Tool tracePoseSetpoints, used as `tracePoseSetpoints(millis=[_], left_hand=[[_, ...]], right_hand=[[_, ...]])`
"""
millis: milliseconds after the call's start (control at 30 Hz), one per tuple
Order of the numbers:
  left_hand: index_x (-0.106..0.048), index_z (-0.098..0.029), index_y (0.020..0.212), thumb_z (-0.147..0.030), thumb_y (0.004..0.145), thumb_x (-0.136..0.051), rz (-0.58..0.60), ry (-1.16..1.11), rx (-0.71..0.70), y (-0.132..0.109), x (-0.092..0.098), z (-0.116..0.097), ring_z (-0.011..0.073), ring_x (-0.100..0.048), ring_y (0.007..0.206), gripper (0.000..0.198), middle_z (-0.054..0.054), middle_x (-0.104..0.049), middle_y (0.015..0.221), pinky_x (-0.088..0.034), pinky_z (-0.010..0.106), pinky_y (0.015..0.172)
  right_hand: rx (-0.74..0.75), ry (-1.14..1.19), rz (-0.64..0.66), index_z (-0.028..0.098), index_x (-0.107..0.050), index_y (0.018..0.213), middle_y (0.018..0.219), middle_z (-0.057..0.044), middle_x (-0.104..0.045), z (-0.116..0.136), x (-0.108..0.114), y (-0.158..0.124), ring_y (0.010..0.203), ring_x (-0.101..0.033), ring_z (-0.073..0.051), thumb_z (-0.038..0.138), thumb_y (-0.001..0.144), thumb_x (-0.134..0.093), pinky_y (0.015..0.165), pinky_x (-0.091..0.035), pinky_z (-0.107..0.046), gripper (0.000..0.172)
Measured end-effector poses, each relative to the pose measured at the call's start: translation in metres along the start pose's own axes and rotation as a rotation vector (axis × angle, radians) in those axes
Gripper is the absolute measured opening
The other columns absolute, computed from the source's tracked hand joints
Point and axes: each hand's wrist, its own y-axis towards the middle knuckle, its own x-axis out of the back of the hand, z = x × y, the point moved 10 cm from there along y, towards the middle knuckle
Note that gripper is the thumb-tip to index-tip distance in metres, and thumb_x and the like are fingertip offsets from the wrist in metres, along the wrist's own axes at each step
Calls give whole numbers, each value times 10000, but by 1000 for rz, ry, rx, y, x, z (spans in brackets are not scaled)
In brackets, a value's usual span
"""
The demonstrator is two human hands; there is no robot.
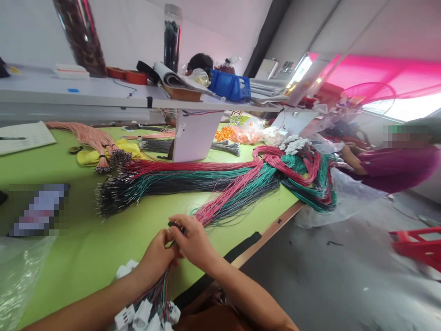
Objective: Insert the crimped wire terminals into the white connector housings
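Observation:
My left hand (159, 254) and my right hand (194, 240) are pressed together over the near edge of a green table (86, 248). Both pinch thin wires at a small dark piece (175, 225) between the fingertips. A bunch of red, green and grey wires (161, 289) hangs from my left hand down to several white plastic connectors (144, 315). Just beyond my right hand lies a loose fan of pink and grey wires (223, 200). A long thick bundle of red, green and black wires (193, 179) stretches across the table behind it.
A white stand (195, 138) and pink wire bundles (93, 138) sit farther back, under a grey shelf (103, 94) with a blue bin (230, 86). A clear plastic bag (17, 276) lies at left. A person in purple (396, 168) sits at right near a red stool (418, 243).

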Motion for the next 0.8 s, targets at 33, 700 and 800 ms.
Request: tracePoseSetpoints(millis=[33,700,800], left_hand=[[-433,-194,808,-343,659,-680,16,1,30,1,0,4,112,-559,501,325,-35,-576,633,-430,218,458],[-475,-186,705,-276,729,-497,408,469,98,23,-39,22,118,-506,337,96,-48,-537,436,-351,203,356],[-466,-196,683,-228,683,-490,413,501,71,26,-41,21,131,-515,344,40,-54,-526,428,-358,213,360]], right_hand=[[-28,61,-26,195,-648,938,809,-16,-679,-3,3,-6,763,-616,-147,165,803,-547,744,-470,-267,171],[-499,410,424,153,-523,647,432,75,-431,-103,-34,-77,367,-414,-51,282,836,-485,377,-277,-140,232],[-504,377,385,161,-489,615,432,77,-421,-104,-34,-78,367,-409,-52,239,822,-470,382,-273,-144,222]])
